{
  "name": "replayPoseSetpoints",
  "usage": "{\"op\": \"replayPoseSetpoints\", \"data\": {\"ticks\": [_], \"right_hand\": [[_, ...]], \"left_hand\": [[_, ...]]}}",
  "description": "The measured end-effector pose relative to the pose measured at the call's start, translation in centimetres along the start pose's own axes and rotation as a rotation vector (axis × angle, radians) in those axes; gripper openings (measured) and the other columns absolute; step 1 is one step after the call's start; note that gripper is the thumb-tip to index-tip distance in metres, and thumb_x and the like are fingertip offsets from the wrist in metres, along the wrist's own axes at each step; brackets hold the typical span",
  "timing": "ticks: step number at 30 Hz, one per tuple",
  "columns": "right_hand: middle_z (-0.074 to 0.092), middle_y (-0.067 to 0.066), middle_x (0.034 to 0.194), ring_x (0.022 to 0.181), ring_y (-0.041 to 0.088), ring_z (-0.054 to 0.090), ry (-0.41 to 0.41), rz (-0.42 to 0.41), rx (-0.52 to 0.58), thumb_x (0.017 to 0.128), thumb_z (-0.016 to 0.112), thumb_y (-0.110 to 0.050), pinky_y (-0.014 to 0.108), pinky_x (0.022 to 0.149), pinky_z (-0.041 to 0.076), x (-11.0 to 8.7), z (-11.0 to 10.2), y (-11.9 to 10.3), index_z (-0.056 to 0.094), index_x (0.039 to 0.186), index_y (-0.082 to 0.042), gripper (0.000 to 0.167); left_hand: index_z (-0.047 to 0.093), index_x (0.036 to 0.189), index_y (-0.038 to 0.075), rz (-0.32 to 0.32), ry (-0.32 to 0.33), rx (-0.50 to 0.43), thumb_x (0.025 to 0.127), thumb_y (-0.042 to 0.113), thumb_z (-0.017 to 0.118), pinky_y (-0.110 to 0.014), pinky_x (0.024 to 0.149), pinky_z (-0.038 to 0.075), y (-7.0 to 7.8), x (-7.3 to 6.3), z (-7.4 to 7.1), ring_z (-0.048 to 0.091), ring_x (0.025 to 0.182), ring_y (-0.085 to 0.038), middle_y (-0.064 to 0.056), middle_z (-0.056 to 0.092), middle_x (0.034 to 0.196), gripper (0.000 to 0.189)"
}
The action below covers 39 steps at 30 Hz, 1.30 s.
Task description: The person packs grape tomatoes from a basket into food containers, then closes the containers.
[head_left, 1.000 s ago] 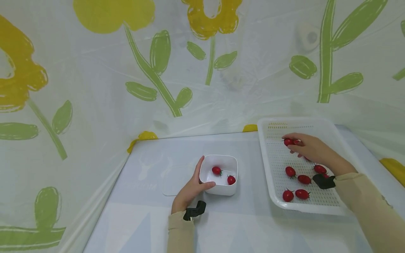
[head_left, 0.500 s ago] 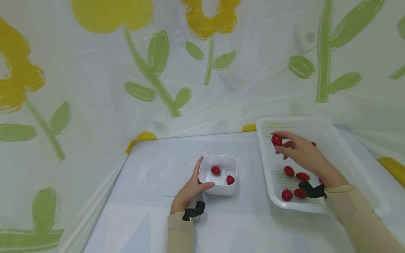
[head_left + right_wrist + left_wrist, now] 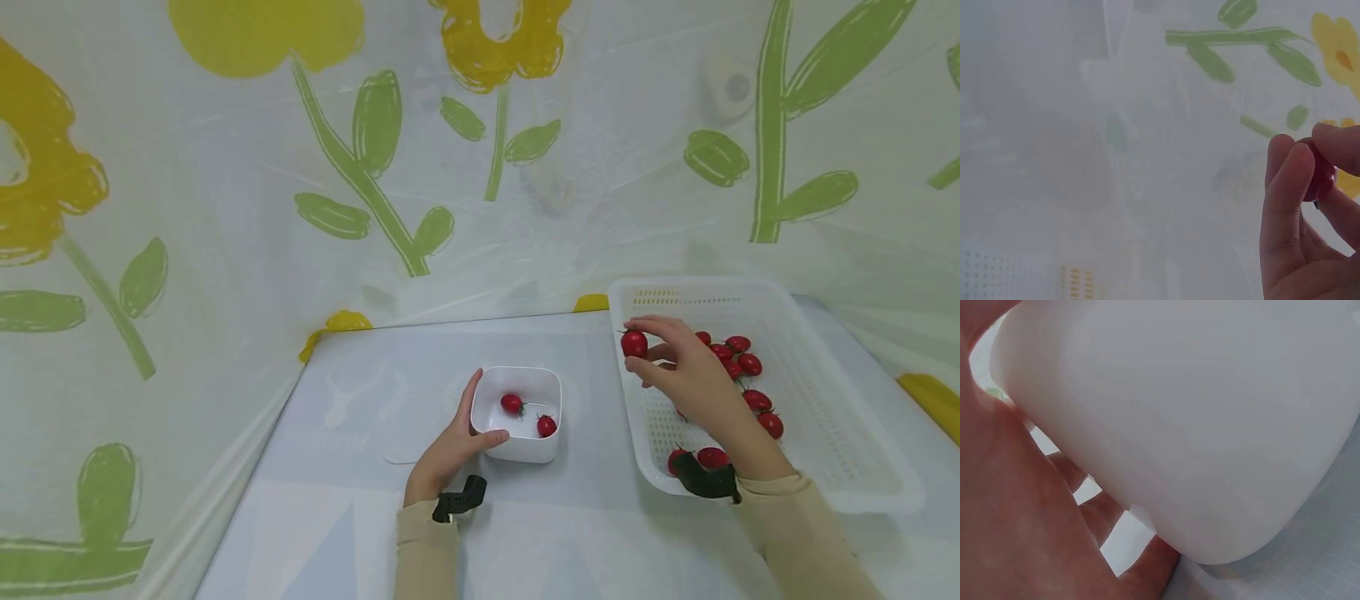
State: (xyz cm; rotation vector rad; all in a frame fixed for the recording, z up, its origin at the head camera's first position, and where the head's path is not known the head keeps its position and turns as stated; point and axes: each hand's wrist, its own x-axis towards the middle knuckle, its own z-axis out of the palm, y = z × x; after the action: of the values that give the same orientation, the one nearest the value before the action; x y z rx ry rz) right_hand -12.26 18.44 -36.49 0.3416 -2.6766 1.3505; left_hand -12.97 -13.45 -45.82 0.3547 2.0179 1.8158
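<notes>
Between the thumb and fingers of my right hand (image 3: 692,375) is a red cherry tomato (image 3: 633,344), pinched over the left rim of a white perforated basket (image 3: 832,408). The right wrist view shows the same tomato (image 3: 1319,178) partly covered by the fingertips. My left hand (image 3: 452,450) grips the left side of a small white square bowl (image 3: 522,450), thumb at the front rim. Two cherry tomatoes, one to the left (image 3: 512,405) and one nearer the front right (image 3: 547,426), lie inside the bowl. Its white wall (image 3: 1179,412) fills most of the left wrist view.
Several more cherry tomatoes (image 3: 749,364) lie in the basket, some hidden behind the right hand and wrist. Bowl and basket stand apart on a pale table (image 3: 592,533). A white sheet (image 3: 247,208) printed with flowers hangs behind the table.
My right hand has moved left across the basket, carrying the pinched cherry tomato from inside it to its left rim. The left hand and the bowl stay in place.
</notes>
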Motion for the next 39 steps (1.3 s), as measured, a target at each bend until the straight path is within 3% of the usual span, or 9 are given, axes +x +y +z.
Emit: {"op": "replayPoseSetpoints", "data": {"ticks": [7,16,23,27,34,39], "right_hand": [[0.063,0.003,0.091,0.073,0.017,0.058,-0.005,0.029,0.108,0.083,0.060,-0.040,0.032,0.066,0.048,-0.7,2.1,-1.2,0.045,0.129,-0.022,0.051],[0.060,0.000,0.098,0.075,0.018,0.058,0.021,0.073,0.256,0.080,0.062,-0.043,0.035,0.069,0.047,-1.3,4.8,-1.9,0.047,0.125,-0.028,0.050],[0.050,-0.002,0.110,0.080,0.019,0.059,0.026,0.024,0.331,0.081,0.065,-0.032,0.031,0.068,0.051,-1.4,7.1,-2.0,0.048,0.123,-0.028,0.046],[0.051,-0.001,0.108,0.078,0.019,0.060,0.048,0.020,0.318,0.082,0.065,-0.026,0.029,0.065,0.051,-1.4,8.1,-1.9,0.048,0.123,-0.027,0.045],[0.052,-0.002,0.107,0.078,0.016,0.058,0.087,0.040,0.252,0.082,0.065,-0.022,0.029,0.064,0.050,-1.2,9.4,-1.9,0.048,0.124,-0.026,0.046],[0.052,-0.002,0.106,0.076,0.016,0.056,0.093,0.082,0.275,0.082,0.065,-0.026,0.030,0.062,0.050,-1.0,10.5,-2.1,0.049,0.123,-0.028,0.044]], "left_hand": [[0.000,0.141,0.038,0.011,0.014,-0.003,0.079,0.024,0.067,-0.050,0.102,0.018,0.0,0.0,0.0,0.014,0.131,-0.027,-0.004,0.008,0.146,0.092],[0.001,0.141,0.037,0.003,0.013,-0.009,0.078,0.027,0.068,-0.049,0.101,0.021,-0.1,0.0,0.1,0.013,0.131,-0.027,-0.004,0.007,0.147,0.093],[0.007,0.135,0.052,0.006,0.060,0.018,0.080,0.021,0.066,-0.048,0.099,0.025,-2.3,1.2,-0.2,0.018,0.129,-0.022,0.005,0.013,0.144,0.086],[0.007,0.134,0.053,0.004,0.064,0.032,0.080,0.022,0.066,-0.049,0.098,0.027,-2.5,1.2,-0.1,0.020,0.128,-0.023,0.004,0.013,0.144,0.086],[0.007,0.135,0.051,0.001,0.058,0.024,0.079,0.021,0.066,-0.046,0.097,0.031,-2.1,1.1,0.0,0.023,0.127,-0.024,0.002,0.016,0.144,0.087],[0.004,0.140,0.043,-0.012,0.043,0.018,0.078,0.025,0.068,-0.046,0.096,0.032,-0.6,0.5,0.1,0.021,0.128,-0.029,-0.004,0.012,0.145,0.091]]}}
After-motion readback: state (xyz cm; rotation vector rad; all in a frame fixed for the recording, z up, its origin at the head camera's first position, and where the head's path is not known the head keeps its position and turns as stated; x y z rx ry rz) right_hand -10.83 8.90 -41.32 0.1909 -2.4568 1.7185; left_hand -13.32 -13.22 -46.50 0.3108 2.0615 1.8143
